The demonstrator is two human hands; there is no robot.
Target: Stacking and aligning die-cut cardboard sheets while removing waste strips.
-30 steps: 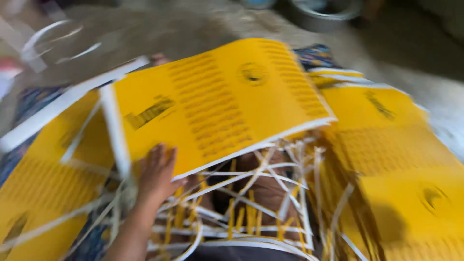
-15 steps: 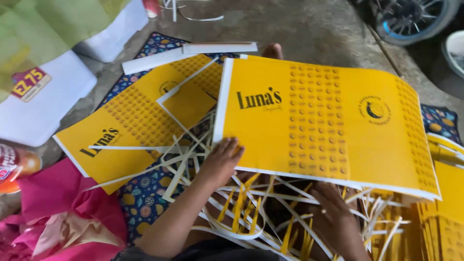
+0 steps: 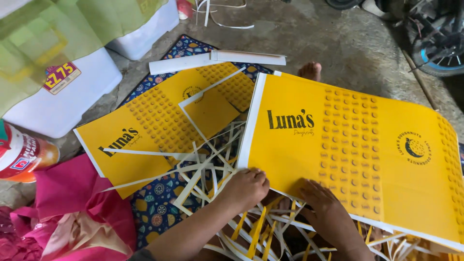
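Yellow printed cardboard sheet with a white edge strip (image 3: 353, 154) lies flat across the middle-right, over a heap of white and yellow paper offcut strips (image 3: 212, 179), and both hands are on its near edge. My left hand (image 3: 246, 186) is curled, knuckles up, pinching the near-left corner of the sheet; my right hand (image 3: 324, 208) lies flat with fingers spread, pressing the sheet's lower edge, gripping nothing. I read this as the positioning step: sheet being squared up and held down. The next move, as I judge it, wants a firm hold on that corner and a level sheet, since the strips beneath make a lumpy bed. A second yellow printed sheet (image 3: 159, 130) lies to the left on a blue patterned mat (image 3: 154, 203), well apart from the hands. Containers: white foam box with a price sticker (image 3: 63, 96) at upper left, lid on, contents hidden; a red-labelled jar (image 3: 21, 154) at the left edge, contents unclear. Pink crumpled cloth (image 3: 72, 212) sits bottom left.
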